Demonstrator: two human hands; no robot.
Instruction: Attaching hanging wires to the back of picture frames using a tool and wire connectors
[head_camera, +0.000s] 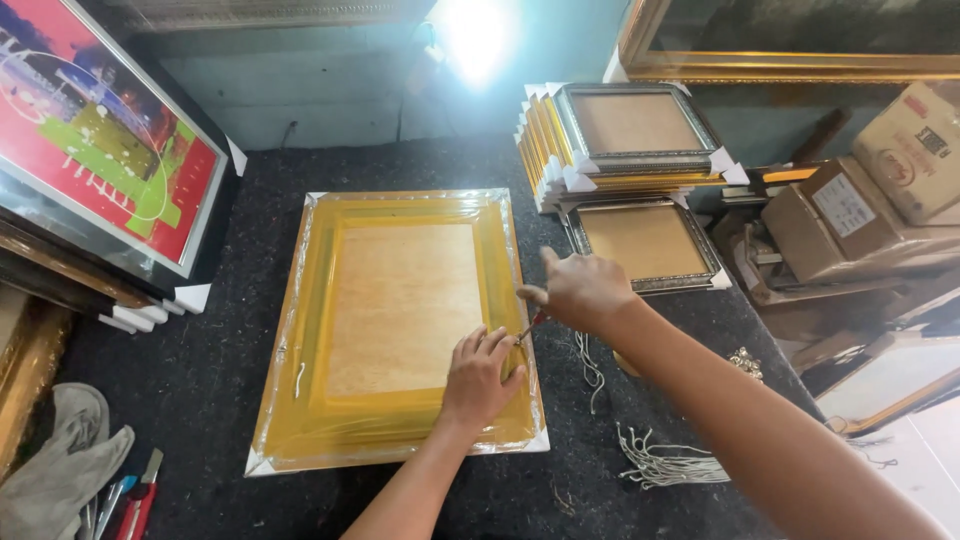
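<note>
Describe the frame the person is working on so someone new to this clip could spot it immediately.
Start at the dark worktable. Flat in its middle lies a gold picture frame wrapped in clear plastic, with the left hand pressing its right edge. Unlike the silver-edged frames stacked behind, it lies alone and is far larger.

Under my left hand (478, 378) the large gold picture frame (395, 325) is sealed in glossy, crinkled clear plastic, its backing matt brown board. The black worktable (230, 330) has rough, speckled felt-like cloth; white cords (665, 462) at its right edge look fibrous.
</note>
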